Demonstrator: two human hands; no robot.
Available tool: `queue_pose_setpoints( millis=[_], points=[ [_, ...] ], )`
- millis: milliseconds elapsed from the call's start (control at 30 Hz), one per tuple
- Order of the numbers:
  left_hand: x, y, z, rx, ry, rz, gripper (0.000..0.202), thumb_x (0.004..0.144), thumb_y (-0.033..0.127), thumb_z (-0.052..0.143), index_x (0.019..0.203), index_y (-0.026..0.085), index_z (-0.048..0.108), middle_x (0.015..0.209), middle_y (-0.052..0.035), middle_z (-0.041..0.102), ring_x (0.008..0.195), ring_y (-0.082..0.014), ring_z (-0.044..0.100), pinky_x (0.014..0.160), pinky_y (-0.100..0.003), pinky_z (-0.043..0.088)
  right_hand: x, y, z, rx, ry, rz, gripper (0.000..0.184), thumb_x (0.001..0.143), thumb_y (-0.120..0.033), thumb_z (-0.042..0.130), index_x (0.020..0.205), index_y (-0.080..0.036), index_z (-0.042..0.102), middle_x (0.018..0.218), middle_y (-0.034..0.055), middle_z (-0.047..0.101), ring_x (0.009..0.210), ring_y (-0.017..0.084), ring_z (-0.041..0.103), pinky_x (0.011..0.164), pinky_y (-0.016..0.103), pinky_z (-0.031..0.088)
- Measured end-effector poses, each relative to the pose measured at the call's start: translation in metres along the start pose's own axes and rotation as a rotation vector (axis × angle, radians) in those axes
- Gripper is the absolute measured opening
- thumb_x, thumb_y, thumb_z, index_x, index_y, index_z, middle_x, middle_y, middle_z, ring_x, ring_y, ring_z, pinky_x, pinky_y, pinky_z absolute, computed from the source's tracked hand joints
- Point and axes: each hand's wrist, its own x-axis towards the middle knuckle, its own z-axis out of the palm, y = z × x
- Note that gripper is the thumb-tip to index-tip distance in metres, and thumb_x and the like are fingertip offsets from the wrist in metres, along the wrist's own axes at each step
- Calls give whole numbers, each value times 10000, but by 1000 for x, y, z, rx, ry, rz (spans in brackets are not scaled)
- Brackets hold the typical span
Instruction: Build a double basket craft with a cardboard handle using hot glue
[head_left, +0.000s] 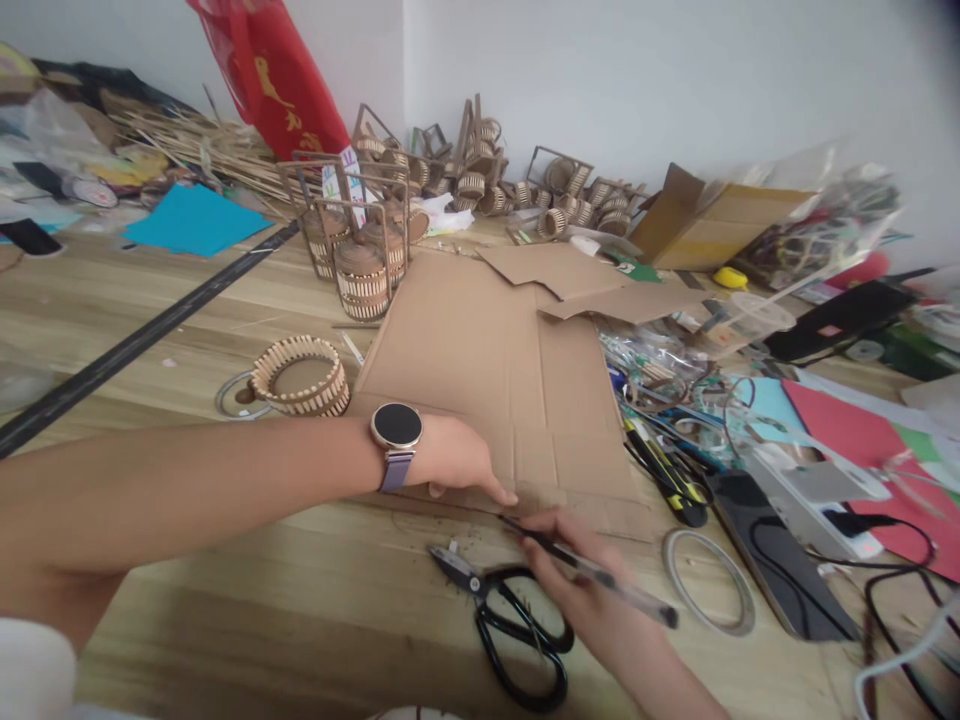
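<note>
A large piece of brown cardboard (457, 340) lies on the wooden table, its near edge towards me. My left hand (461, 465) rests on that edge, one finger stretched out to the right and the others partly hidden under the palm. In my right hand (577, 560) is a black pen (570, 560), its tip close to the cardboard's near edge and just beyond my left fingertip. Black-handled scissors (517, 620) lie on the table below, beside my right hand. Left of the cardboard sits a small round basket of wooden slats (300, 378).
Slatted lantern-like frames (362, 270) stand behind the basket, with more along the wall. To the right lie a yellow-black utility knife (667, 475), a tape roll (709, 585), a phone (776, 560) and tangled cables. Loose cardboard pieces (559, 268) overlap the sheet's far end.
</note>
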Motion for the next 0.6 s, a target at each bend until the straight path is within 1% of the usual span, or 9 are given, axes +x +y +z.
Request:
queue_pose_setpoints(
  millis=[33, 200, 300, 333, 400, 467, 500, 533, 600],
  points=[
    [0, -1, 1, -18, -13, 9, 398, 760, 642, 646, 764, 263, 766, 365, -7, 550, 600, -217, 600, 700, -302, 386, -4, 5, -10, -24, 16, 15, 168, 864, -324, 525, 828, -232, 660, 667, -2, 698, 566, 158, 653, 489, 222, 504],
    [-2, 0, -3, -78, -183, 44, 320, 818, 573, 622, 896, 301, 772, 426, -4, 603, 652, -225, 609, 737, -306, 378, -24, 26, -61, -199, 128, 81, 175, 817, -399, 581, 774, -259, 679, 684, 5, 734, 596, 194, 695, 482, 243, 531],
    [-5, 7, -8, -43, -239, -53, 458, 847, 626, 551, 805, 227, 771, 394, -23, 582, 590, -215, 583, 703, -304, 377, -27, 27, -79, -282, 210, 82, 187, 829, -426, 581, 827, -270, 685, 697, 5, 745, 616, 202, 716, 504, 244, 548],
    [-5, 10, -10, -33, -251, -99, 521, 846, 654, 530, 754, 196, 762, 389, -34, 579, 572, -213, 573, 685, -304, 378, -25, 26, -80, -300, 220, 59, 192, 850, -415, 559, 861, -272, 687, 716, 7, 752, 629, 203, 723, 524, 248, 556],
    [-7, 16, -13, -16, -261, -166, 616, 842, 697, 490, 687, 158, 743, 398, -53, 589, 553, -212, 562, 653, -303, 381, -16, 24, -72, -328, 181, -22, 219, 902, -362, 498, 956, -271, 690, 813, 25, 769, 717, 208, 738, 611, 270, 577],
    [-9, 19, -15, 14, -271, -166, 649, 864, 695, 452, 705, 141, 750, 433, -64, 614, 547, -208, 563, 628, -299, 384, -4, 24, -58, -342, 100, -135, 253, 931, -301, 465, 1060, -260, 679, 972, 61, 763, 887, 224, 727, 756, 321, 582],
    [-11, 19, -16, 44, -272, -131, 619, 893, 654, 440, 763, 144, 765, 459, -64, 630, 549, -205, 569, 619, -295, 383, 3, 25, -50, -344, 52, -196, 244, 925, -287, 490, 1084, -250, 672, 1021, 75, 753, 958, 237, 708, 818, 353, 573],
    [-13, 18, -16, 88, -268, -71, 529, 929, 571, 446, 863, 163, 777, 492, -57, 649, 556, -202, 577, 611, -289, 377, 9, 27, -42, -344, 2, -238, 240, 920, -267, 511, 1105, -240, 661, 1079, 86, 738, 1027, 246, 683, 868, 382, 560],
    [-18, 12, -12, 214, -235, 88, 300, 948, 313, 496, 1146, 271, 717, 600, -32, 695, 598, -194, 600, 596, -274, 359, 19, 33, -30, -348, -60, -288, 227, 905, -222, 536, 1101, -224, 650, 1124, 101, 719, 1090, 257, 649, 904, 417, 547]
  ],
)
